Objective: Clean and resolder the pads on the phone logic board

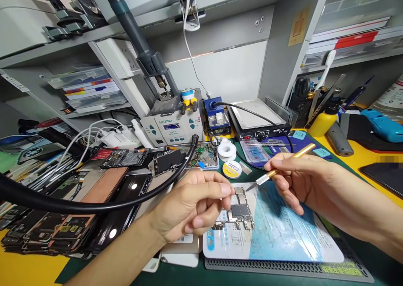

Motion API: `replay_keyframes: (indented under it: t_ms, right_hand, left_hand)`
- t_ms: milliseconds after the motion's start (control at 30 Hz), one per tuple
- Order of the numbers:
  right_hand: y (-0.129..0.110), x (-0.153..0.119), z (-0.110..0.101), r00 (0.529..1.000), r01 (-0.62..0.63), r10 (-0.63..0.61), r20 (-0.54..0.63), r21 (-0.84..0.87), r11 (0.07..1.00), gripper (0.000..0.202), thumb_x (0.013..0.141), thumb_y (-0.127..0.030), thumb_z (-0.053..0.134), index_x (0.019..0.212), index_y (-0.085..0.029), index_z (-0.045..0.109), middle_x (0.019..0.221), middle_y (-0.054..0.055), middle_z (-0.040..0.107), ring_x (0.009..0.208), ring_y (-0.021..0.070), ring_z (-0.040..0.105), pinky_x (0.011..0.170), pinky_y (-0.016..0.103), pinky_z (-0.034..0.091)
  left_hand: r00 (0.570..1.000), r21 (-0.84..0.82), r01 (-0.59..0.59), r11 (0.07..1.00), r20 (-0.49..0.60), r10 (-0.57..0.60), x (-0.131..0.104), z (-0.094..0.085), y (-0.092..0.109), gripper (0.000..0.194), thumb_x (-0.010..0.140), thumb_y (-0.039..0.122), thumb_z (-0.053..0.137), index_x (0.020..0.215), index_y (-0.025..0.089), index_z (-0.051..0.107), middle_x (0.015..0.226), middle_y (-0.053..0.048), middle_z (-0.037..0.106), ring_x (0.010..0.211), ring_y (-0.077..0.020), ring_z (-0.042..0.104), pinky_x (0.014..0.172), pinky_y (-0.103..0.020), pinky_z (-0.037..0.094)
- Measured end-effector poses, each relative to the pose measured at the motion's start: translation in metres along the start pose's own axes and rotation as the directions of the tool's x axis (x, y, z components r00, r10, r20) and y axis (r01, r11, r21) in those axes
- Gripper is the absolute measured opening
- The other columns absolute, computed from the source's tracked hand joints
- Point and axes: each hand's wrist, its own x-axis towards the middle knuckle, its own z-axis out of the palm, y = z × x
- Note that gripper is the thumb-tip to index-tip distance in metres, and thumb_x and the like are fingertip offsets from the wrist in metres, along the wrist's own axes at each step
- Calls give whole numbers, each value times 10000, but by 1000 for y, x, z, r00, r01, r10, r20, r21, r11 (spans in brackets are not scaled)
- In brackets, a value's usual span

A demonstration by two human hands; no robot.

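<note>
My left hand (201,202) is closed, thumb and forefinger pinched at the upper left edge of a phone circuit board (241,210). The board has dark chips and silver shields, and my fingers cover part of its left side. A craft knife (285,164) with a gold handle and silver collar is gripped between the thumb and fingers of my right hand (302,181). Its blade points down and left, close to the board's upper right corner; I cannot tell whether they touch. Beneath the board lies a white and blue work mat (283,223).
Stacked phone parts (72,227) fill the left side. A black hose (126,204) arches across them toward the grey rework station (173,128). A solder spool (226,149), round tin (232,169) and black hot plate (258,120) stand behind the mat. A yellow bottle (324,120) is at right.
</note>
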Motion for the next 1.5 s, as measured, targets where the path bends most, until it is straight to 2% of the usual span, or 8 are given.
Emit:
replay_keyframes:
  t_ms: [367, 633, 900, 1500]
  right_hand:
    - [2, 2, -3, 1000, 6, -6, 29, 13, 1000, 194, 860, -343, 767, 777, -168, 770, 616, 21, 634, 421, 120, 568, 397, 220, 467]
    - [-3, 0, 4, 1000, -1, 1, 14, -8, 1000, 212, 882, -344, 740, 776, -163, 768, 617, 20, 627, 422, 112, 578, 422, 201, 472]
    - [-2, -2, 2, 1000, 1, -1, -11, -40, 999, 228, 821, -399, 793, 771, -177, 773, 613, 27, 638, 423, 125, 570, 417, 218, 465]
    - [-2, -2, 2, 1000, -13, 13, 5, -27, 1000, 223, 854, -384, 770, 769, -178, 783, 608, 29, 639, 431, 124, 582, 429, 210, 464]
  left_hand:
    - [1000, -7, 8, 1000, 2, -8, -2, 4, 0, 121, 838, 238, 753, 820, 129, 705, 728, -21, 680, 327, -6, 380, 278, -112, 239]
    - [1000, -3, 4, 1000, -4, -4, -3, 4, -1, 143, 829, 264, 771, 823, 128, 726, 724, -26, 687, 334, -8, 389, 279, -109, 235]
    - [1000, -9, 16, 1000, -20, -16, -4, 6, 0, 198, 837, 313, 781, 797, 137, 700, 711, -16, 676, 330, -7, 376, 272, -105, 228]
    - [999, -38, 40, 998, -5, -40, -4, 7, 1, 178, 825, 288, 776, 786, 134, 694, 691, -9, 664, 330, -7, 374, 274, -101, 230]
